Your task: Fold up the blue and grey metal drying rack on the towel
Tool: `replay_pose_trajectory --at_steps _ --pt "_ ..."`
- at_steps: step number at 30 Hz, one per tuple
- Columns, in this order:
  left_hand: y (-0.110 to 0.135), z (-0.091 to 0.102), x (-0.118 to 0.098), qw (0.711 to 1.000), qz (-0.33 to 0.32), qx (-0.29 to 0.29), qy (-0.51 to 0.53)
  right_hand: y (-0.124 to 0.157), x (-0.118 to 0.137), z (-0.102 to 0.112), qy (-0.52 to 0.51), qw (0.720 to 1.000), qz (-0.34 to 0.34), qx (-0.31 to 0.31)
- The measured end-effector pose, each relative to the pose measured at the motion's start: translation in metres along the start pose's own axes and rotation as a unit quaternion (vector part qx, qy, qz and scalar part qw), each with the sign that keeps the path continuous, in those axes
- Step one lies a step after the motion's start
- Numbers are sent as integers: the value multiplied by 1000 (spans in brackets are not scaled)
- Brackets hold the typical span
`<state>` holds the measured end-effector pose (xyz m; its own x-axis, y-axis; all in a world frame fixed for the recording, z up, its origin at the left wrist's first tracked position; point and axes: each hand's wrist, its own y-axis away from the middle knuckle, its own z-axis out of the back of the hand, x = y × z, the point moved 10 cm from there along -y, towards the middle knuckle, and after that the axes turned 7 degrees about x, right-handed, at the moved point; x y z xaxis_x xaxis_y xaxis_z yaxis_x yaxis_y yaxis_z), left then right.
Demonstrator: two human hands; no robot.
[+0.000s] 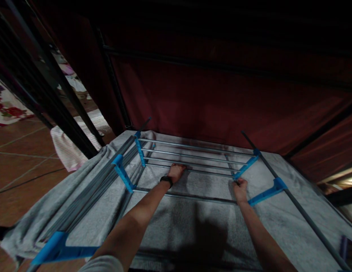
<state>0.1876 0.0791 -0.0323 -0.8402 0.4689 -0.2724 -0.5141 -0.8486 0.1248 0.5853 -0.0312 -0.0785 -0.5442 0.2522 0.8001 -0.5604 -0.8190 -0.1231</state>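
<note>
A rack frame of grey metal tubes and blue plastic brackets lies on a grey blanket. My left hand (176, 172), with a dark band on its wrist, has its fingers closed over the lowest of several thin crossbars (207, 172). My right hand (240, 189) is closed at the lower end of the right blue bracket (246, 167), around a grey pole that it mostly hides. Between the two forearms runs another single crossbar (204, 198). A second blue bracket (266, 192) sits just right of my right hand, and a matching left bracket (123, 173) lies left of my left wrist.
Several loose grey rods (93, 189) lie bundled along the left. A larger blue corner piece (61, 249) is at the front left. Dark red cloth (204, 102) hangs behind, among black metal posts (115, 83). A striped cloth (70, 143) hangs over the tiled floor (19, 151).
</note>
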Motion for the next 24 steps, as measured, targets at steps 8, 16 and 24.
replay_pose_trajectory --at_steps 8,16,24 --pt "13 7 1 1000 -3 -24 -2 9 32 -17 245 962 -33 117" --pt "16 12 3 997 6 -64 46 5 60 -22 401 902 -69 145" --pt "59 28 42 971 47 -178 156 0 60 -24 415 891 -64 173"
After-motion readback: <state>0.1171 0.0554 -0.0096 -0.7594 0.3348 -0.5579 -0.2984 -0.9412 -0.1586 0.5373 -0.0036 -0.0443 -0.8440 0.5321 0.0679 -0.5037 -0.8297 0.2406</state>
